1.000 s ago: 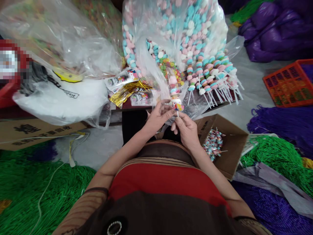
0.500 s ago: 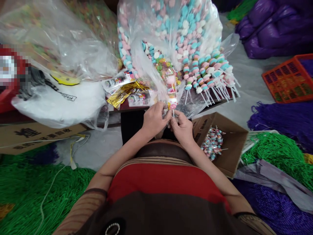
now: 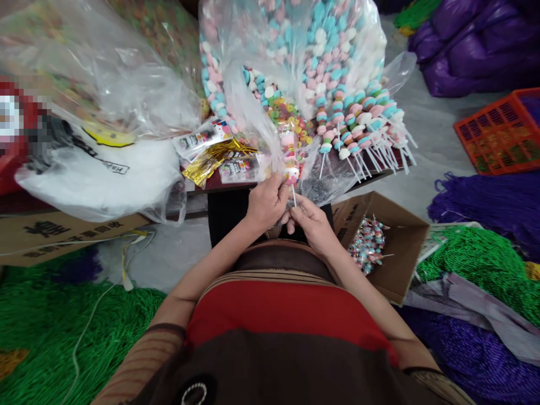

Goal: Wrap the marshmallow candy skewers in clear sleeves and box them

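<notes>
A wrapped candy stick [image 3: 291,169] stands upright between my hands, its candies at the top and its white stick pointing down toward me. My left hand [image 3: 268,201] is closed on the lower end of the wrapper, just under the candies. The fingers of my right hand [image 3: 311,218] pinch the white stick lower down. Left of my hands, gold twist ties [image 3: 215,160] and printed wrappers [image 3: 242,169] lie at the table edge. Several unwrapped candy skewers [image 3: 363,121] lie on the right with their sticks toward me.
A big clear bag of pastel candies [image 3: 329,39] fills the table's back. A white plastic bag [image 3: 105,174] lies at the left. Below right, a cardboard box [image 3: 405,247] holds wrapped candy sticks. Green strings [image 3: 84,332] and an orange crate [image 3: 498,132] are on the floor.
The candy stick has shifted slightly left and more of its white stick shows. My right hand has moved a little down and left along it.
</notes>
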`<state>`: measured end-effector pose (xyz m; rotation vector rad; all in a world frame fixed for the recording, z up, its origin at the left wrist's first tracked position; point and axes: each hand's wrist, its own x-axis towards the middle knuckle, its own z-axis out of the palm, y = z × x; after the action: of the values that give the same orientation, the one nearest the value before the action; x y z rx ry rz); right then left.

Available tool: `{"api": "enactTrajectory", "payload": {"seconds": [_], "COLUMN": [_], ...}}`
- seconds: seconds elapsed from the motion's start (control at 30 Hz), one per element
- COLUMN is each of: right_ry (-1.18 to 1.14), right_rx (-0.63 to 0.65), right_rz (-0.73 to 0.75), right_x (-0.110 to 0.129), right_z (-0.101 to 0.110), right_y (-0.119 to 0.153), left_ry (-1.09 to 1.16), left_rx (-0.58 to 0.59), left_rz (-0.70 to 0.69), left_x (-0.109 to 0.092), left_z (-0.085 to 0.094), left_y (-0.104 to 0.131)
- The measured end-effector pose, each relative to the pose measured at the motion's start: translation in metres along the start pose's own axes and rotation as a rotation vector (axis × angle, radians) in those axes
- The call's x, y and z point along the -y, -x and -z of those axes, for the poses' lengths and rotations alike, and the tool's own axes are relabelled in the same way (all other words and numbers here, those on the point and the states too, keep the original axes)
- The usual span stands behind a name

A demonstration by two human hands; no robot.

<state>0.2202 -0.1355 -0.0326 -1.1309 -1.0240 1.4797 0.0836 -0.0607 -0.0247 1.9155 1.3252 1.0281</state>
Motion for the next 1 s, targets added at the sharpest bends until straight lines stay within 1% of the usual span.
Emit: {"api": "enactTrajectory", "payload": {"seconds": [0.13,0.27,0.37,0.47,0.53,0.6,0.7,0.77,0.8,0.87,0.9,1.0], "right_ry": [0.213,0.463,0.558,0.504,0.413,0.334,0.295,0.303,0.310,0.325,0.335,0.362], "right_rx": [-0.150,-0.271,-0.314,-0.308,-0.290,-0.282,-0.283,-0.272,-0.264,-0.246,-0.236,-0.207], "right_rz": [0.016,0.119,0.173,0.160,0.131,0.108,0.102,0.111,0.118,0.129,0.131,0.129], "right_x": [0.002,0.007,0.009,0.009,0.009,0.010,0.011,0.011,0.011,0.011,0.011,0.011], "right_z": [-0.003,-0.006,-0.007,-0.007,-0.007,-0.008,-0.009,-0.010,-0.010,-0.012,-0.013,-0.014], "right_y": [-0.003,-0.005,-0.007,-0.009,-0.010,-0.010,-0.008,-0.007,-0.007,-0.006,-0.006,-0.006], "left_ry": [-0.231,-0.390,-0.420,-0.366,-0.267,-0.096,0.293,0.605,0.759,1.013,1.095,1.182], "left_rx": [-0.009,0.028,0.072,0.114,0.132,0.157,0.157,0.124,0.121,0.164,0.200,0.279], "left_rz": [-0.121,-0.251,-0.301,-0.304,-0.257,-0.158,0.081,0.245,0.303,0.362,0.374,0.400], "left_x": [0.000,-0.003,-0.006,-0.008,-0.008,-0.006,-0.001,0.000,-0.001,-0.006,-0.008,-0.016], "left_z": [0.001,0.002,0.000,0.001,0.005,0.012,0.023,0.027,0.027,0.023,0.020,0.011], "left_y": [0.003,0.008,0.011,0.011,0.011,0.009,0.001,-0.006,-0.010,-0.016,-0.018,-0.019]}}
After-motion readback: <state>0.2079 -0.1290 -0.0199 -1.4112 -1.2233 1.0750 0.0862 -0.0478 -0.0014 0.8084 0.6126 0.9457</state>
